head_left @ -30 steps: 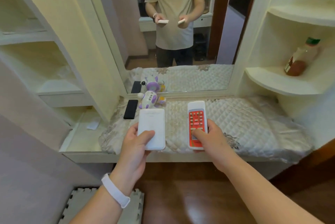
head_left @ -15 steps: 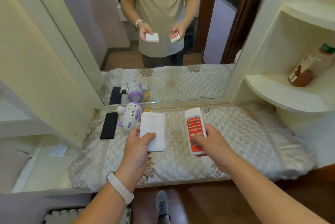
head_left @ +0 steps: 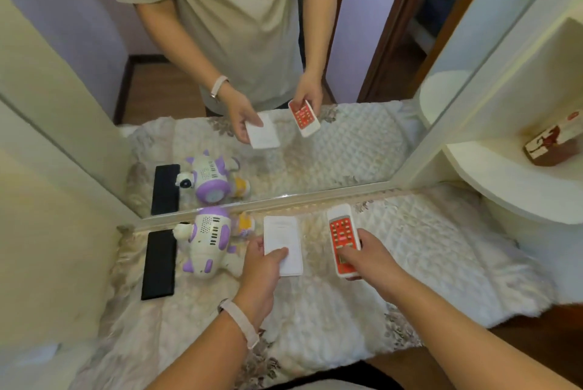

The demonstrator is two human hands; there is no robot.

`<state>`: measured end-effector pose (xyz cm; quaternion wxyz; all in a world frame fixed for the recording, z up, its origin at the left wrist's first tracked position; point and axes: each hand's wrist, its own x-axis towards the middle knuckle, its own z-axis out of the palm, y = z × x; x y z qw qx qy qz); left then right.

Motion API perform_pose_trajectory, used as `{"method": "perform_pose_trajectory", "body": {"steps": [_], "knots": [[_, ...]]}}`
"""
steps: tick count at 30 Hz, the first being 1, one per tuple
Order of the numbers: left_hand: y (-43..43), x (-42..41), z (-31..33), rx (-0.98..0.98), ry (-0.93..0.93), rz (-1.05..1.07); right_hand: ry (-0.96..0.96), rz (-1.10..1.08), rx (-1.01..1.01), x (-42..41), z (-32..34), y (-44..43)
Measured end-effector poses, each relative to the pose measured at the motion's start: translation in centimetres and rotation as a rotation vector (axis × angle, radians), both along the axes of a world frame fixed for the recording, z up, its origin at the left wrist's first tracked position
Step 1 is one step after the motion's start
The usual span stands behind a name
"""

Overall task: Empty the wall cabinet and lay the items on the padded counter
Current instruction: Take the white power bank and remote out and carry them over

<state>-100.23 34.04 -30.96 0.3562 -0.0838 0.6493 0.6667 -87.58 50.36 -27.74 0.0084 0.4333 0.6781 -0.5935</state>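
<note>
My left hand (head_left: 260,273) grips a flat white rectangular device (head_left: 283,244), thumb on top, held low over the quilted padded counter (head_left: 441,257). My right hand (head_left: 367,258) holds a white remote with a red button face (head_left: 342,241), its far end pointing at the mirror. Both items hover near the back middle of the counter. A purple-and-white toy cow (head_left: 206,239) and a black flat bar (head_left: 159,263) lie on the counter to the left.
A mirror (head_left: 315,153) stands behind the counter and reflects the person and the items. A rounded white shelf (head_left: 504,187) on the right carries a brown bottle (head_left: 555,142). A cream cabinet side panel (head_left: 47,200) stands at the left.
The view has tilted down and come closer to the counter. Both hands with their items have moved forward over the quilt toward the mirror.
</note>
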Motion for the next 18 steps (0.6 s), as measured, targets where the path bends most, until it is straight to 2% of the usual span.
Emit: {"method": "perform_pose_trajectory", "body": {"steps": [12, 18], "knots": [[4.0, -2.9, -5.3, -0.174, -0.103, 0.086, -0.139, 0.186, -0.105, -5.2, -7.3, 3.3], [4.9, -3.4, -7.4, -0.293, -0.037, 0.051, -0.126, 0.332, -0.14, -7.3, -10.6, 5.0]]}}
